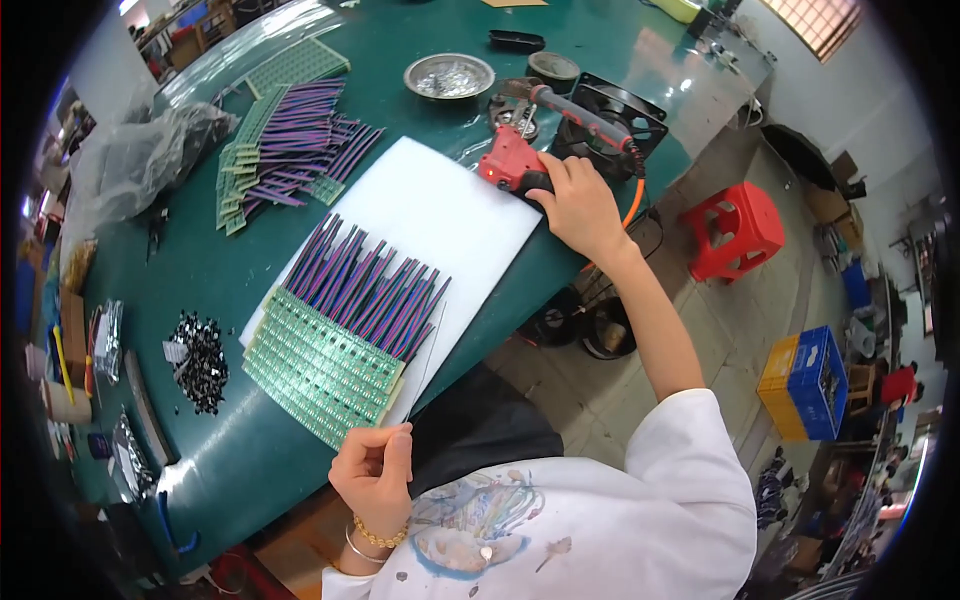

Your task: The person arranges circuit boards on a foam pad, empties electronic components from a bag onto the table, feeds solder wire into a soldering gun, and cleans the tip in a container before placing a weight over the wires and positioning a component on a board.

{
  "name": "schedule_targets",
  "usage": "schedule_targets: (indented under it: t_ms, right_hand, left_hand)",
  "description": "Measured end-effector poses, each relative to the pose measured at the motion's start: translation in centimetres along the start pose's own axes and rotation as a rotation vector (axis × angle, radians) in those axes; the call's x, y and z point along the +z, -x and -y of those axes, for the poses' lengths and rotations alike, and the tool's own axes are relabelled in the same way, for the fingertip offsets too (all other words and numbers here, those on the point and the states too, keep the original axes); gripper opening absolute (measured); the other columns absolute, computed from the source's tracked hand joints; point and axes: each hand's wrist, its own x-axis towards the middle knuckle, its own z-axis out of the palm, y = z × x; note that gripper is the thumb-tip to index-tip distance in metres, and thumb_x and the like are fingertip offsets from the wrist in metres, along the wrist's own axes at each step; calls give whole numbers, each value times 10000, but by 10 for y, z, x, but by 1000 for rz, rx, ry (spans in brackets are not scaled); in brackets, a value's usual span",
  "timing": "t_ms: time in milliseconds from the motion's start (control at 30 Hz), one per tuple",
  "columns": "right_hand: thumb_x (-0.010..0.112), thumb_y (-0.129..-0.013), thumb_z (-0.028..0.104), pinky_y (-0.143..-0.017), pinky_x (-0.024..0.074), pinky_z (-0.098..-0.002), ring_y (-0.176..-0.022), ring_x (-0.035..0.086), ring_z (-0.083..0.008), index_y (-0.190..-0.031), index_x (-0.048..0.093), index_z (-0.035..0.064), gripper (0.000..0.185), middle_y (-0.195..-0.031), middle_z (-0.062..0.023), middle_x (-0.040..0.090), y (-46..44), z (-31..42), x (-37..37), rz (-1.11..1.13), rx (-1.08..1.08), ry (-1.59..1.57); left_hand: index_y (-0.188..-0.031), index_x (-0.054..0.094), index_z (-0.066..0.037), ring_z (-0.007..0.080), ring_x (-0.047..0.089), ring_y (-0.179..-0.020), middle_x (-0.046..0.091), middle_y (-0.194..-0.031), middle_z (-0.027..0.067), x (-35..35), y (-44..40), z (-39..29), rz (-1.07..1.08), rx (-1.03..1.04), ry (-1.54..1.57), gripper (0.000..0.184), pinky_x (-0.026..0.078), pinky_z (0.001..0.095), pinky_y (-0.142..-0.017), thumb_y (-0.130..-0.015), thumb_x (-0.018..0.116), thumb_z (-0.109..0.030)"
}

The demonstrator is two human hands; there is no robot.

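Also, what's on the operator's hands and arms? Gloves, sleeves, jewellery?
No gloves on either hand. Left hand: gold-coloured beaded bracelet at the wrist, plus a thin, plain silver-coloured bangle. Right hand: nothing visible on wrist or forearm; loose, plain white sleeve higher up. Left sleeve is white too, mostly out of view.

This is an electronics assembly workshop, shown by the green-topped workbench [300,440] with green circuit boards [318,362], bundled wires [365,285], a soldering iron [585,118] near its stand, and a black fan [615,115].
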Motion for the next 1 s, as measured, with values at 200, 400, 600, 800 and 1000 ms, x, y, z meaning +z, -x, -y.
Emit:
schedule_targets:
  t_ms: [200,400,600,800,1000]
  right_hand:
    - [658,-773,174,-747,441,-365,-848,520,-292,-1170,506,13,454,-876,-114,536,18,23,-42,-55,-69,-196]
    - [605,-838,101,-832,434,-332,-926,560,-230,-1173,519,-16,365,-1026,-115,585,32,28,-68,-66,-73,-937]
    - [508,-927,310,-732,469,-304,-794,580,-188,-1095,507,-22,372,-903,-124,591,28,15,-105,-275,37,-1536]
    - [522,-893,434,-607,440,-297,-664,514,-198,-1116,480,44,451,-735,-41,500,28,35,-177,-709,163,-1739]
    - [524,-919,326,-562,415,-290,-607,461,-149,-1118,481,37,354,-682,-34,474,62,-4,-234,-610,48,-1801]
  left_hand:
    - [-810,618,21,19,437,-440,538,-597,-11,4,3,2,58,4,-28,56,297,165,-400,-840,620,-26]
    - [-820,596,19,17,407,-432,515,-582,-14,9,9,1,64,-14,-15,64,284,166,-403,-855,601,-35]
    - [-822,578,12,17,384,-423,502,-569,-16,6,15,10,45,25,-22,97,263,169,-401,-876,582,-70]
    - [-812,566,8,18,373,-416,509,-570,-6,4,19,10,29,70,58,115,246,169,-398,-881,580,-83]
    - [-808,558,6,19,367,-418,525,-603,12,2,23,14,51,72,117,113,245,167,-402,-884,574,-77]
